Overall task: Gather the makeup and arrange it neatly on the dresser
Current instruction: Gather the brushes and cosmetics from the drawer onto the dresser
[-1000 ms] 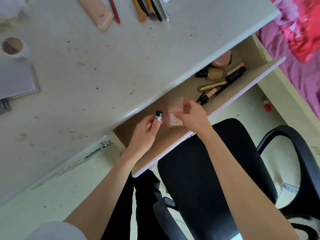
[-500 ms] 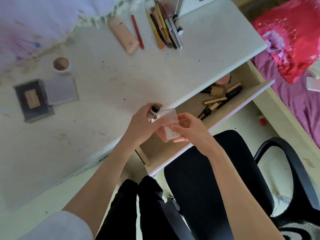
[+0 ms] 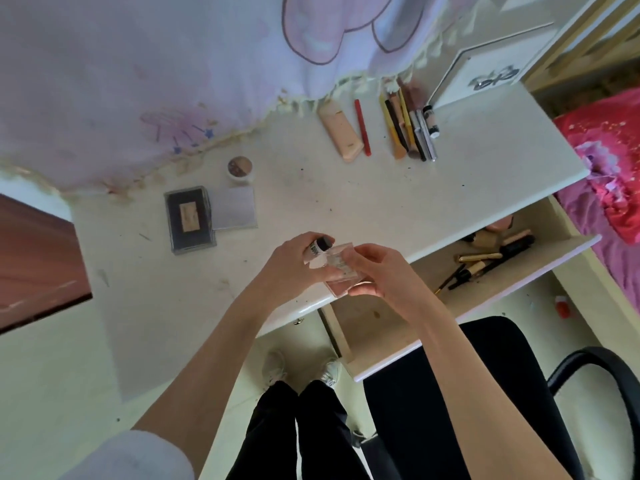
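Your left hand (image 3: 294, 263) curls round a small tube (image 3: 319, 247) with a black cap; its long axis runs up and to the right, cap end pointing toward the far right of the dresser (image 3: 381, 209). Your right hand (image 3: 379, 271) pinches a clear box (image 3: 341, 271) with a pinkish base, and your left fingers touch it too. Both things are held just above the dresser's front edge, beside the open drawer (image 3: 485, 285).

At the back of the dresser a beige tube (image 3: 341, 133), a red pencil (image 3: 362, 128) and a row of pencils and brushes (image 3: 408, 129) lie side by side, long axes running from the wall toward you. Further left sit a small round pot (image 3: 239, 169), a dark compact (image 3: 188, 218) and a grey case (image 3: 234, 208) touching it. More brushes (image 3: 485, 261) lie in the drawer, long axes mostly along its front. A black chair (image 3: 467, 393) stands below.
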A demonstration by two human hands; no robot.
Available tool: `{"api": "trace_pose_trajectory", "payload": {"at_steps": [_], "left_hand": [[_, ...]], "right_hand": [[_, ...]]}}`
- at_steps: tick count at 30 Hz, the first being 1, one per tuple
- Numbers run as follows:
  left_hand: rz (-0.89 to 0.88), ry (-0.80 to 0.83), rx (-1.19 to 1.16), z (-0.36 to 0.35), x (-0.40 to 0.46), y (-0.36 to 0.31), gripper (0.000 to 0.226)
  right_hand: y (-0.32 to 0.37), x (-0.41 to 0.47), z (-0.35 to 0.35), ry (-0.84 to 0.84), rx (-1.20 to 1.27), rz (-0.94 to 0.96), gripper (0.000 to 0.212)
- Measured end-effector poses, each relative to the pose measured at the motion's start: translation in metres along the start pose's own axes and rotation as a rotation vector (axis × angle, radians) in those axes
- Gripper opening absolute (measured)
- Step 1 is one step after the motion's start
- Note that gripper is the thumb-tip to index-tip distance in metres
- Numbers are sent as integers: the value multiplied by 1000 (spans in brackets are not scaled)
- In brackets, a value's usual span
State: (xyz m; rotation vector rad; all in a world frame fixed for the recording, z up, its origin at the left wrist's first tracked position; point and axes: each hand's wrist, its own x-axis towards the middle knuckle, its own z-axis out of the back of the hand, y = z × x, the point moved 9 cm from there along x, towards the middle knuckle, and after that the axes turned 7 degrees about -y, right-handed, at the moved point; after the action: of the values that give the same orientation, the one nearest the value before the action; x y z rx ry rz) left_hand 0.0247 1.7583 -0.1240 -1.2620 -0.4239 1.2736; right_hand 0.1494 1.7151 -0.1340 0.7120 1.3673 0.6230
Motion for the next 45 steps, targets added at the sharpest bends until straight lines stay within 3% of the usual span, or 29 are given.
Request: {"api": "trace_pose_trajectory", "payload": {"at_steps": [10, 19, 24, 30, 37, 45], "left_hand": [[46, -161, -142, 62, -4, 15, 15], [342, -314, -549, 96, -20, 69, 10], [469, -482, -353, 112, -34, 113, 12], [434, -484, -43, 113, -37, 124, 27], [399, -513, 107, 108, -29, 119, 32], [338, -513, 175, 108, -12, 110, 44]], "right_hand": [[32, 12, -41, 40, -154, 57, 32], [24, 20, -54, 8, -157, -11, 21], [4, 33, -64, -68, -120, -107, 21], [-18, 47, -69, -195, -62, -156, 18], [-4, 57, -63, -391, -322, 36, 26], [14, 56, -79, -378, -519, 252, 26]]}}
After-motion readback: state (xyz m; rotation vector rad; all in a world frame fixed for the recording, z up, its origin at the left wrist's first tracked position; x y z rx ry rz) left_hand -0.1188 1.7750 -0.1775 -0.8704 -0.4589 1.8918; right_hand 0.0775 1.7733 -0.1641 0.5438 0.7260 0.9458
